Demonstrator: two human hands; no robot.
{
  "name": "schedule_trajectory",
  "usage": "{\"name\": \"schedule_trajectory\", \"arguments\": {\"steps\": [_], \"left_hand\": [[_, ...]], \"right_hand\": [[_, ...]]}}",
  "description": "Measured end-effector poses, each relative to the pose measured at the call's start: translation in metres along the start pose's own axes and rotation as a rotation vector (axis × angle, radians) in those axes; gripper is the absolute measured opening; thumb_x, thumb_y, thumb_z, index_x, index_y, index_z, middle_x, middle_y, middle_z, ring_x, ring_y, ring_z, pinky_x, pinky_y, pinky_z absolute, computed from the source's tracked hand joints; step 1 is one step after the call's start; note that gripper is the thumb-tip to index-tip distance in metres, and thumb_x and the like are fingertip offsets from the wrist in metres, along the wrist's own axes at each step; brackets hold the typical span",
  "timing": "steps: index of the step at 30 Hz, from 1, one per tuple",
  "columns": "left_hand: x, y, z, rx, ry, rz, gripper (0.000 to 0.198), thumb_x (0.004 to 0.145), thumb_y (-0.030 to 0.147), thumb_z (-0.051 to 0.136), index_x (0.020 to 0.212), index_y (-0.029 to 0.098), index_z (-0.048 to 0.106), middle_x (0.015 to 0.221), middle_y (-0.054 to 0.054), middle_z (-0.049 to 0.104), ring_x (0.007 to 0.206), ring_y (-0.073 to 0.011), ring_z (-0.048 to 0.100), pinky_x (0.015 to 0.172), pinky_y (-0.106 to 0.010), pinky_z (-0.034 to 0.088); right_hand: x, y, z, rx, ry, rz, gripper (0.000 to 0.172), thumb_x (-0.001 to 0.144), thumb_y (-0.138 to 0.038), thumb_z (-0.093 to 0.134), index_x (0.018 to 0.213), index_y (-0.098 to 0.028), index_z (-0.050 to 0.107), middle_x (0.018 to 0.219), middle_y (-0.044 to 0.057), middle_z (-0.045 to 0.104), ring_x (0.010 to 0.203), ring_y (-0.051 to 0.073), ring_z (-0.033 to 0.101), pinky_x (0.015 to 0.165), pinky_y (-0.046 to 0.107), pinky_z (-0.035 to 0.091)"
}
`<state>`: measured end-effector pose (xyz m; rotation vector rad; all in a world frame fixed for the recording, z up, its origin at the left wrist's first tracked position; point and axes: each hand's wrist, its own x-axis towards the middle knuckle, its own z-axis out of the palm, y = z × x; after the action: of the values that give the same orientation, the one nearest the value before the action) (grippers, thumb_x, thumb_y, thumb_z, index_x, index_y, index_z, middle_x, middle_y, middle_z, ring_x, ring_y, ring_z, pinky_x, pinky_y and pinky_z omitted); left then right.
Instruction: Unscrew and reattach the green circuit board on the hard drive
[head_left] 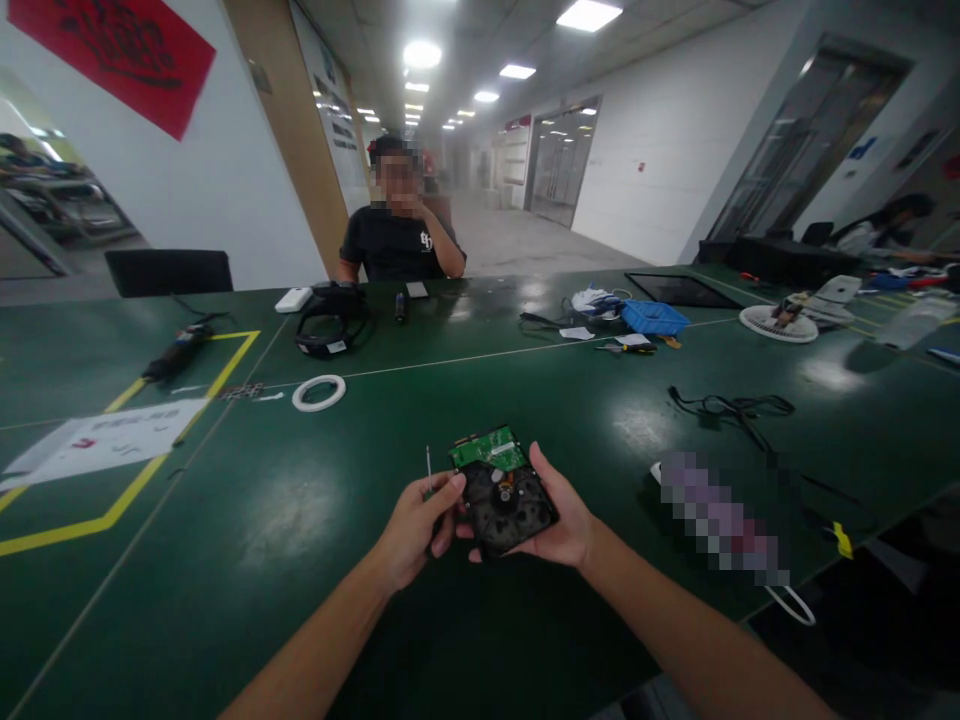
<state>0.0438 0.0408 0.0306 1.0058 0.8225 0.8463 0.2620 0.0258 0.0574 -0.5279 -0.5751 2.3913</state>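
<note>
Hard drive [517, 520]: held above the near side of the green desk [210, 600], between the two hands, tilted so that its dark underside and green circuit board [489, 450] face the wearer.
Left hand [420, 525]: clamped on the drive's left edge, thumb laid over the rim, other fingers curled below.
Right hand [568, 520]: clamped around the right edge, palm against the side, thumb pointing up along it.
Metal shaft [429, 468]: rises thin and upright from the left hand; probably a screwdriver, though its handle is hidden in the fingers.
Weight and feel: likely dense for its size, fully stiff, and a little slippery on the smooth casing.
Fragile part: the exposed board, best kept free of fingertips and knocks.
Where to hold: the two long side edges, with support from beneath.
Count in hand: one drive, one shaft.
Count on the desk: one white ring [295, 396] beyond the left hand, one blue basket [655, 319] farther off to the right.
Across the desk: one seated person [397, 245].
</note>
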Motion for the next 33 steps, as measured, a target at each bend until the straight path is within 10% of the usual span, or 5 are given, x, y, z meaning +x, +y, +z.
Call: {"name": "schedule_trajectory", "arguments": {"steps": [4,10,19,33], "left_hand": [[0.014,0.004,0.004,0.107,-0.070,0.013,0.040,0.091,0.054,0.065,0.089,0.014,0.064,0.063,0.001,0.064,0.036,-0.0030,0.041,0.039,-0.018,0.022],[0.033,-0.005,-0.005,0.147,0.145,0.050,0.046,0.089,0.057,0.064,0.112,0.017,0.064,0.103,-0.010,0.075,0.042,-0.0055,0.050,0.041,-0.022,0.038],[0.038,-0.015,-0.015,0.033,0.160,0.016,0.041,0.085,0.055,0.068,0.096,0.016,0.064,0.099,-0.012,0.076,0.043,-0.0078,0.054,0.039,-0.022,0.040],[0.033,-0.018,-0.020,0.065,0.121,0.043,0.039,0.087,0.054,0.066,0.094,0.016,0.063,0.092,-0.011,0.076,0.043,-0.0085,0.056,0.038,-0.021,0.038]], "right_hand": [[-0.006,-0.003,-0.001,0.052,0.024,-0.037,0.090,0.090,-0.084,0.019,0.137,-0.014,0.052,0.132,0.020,0.062,0.123,0.034,0.059,0.109,0.061,0.034],[-0.033,-0.063,-0.012,-0.054,0.336,-0.144,0.081,0.093,-0.076,0.032,0.134,-0.010,0.055,0.122,0.022,0.067,0.116,0.035,0.064,0.102,0.061,0.042],[-0.092,-0.191,-0.065,-0.261,0.938,-0.316,0.067,0.102,-0.053,0.032,0.113,0.004,0.066,0.108,0.033,0.067,0.090,0.027,0.073,0.077,0.051,0.048],[-0.125,-0.240,-0.108,-0.322,1.290,-0.257,0.046,0.087,-0.044,0.060,0.094,0.000,0.071,0.091,0.032,0.071,0.066,0.022,0.073,0.061,0.048,0.048]]}}
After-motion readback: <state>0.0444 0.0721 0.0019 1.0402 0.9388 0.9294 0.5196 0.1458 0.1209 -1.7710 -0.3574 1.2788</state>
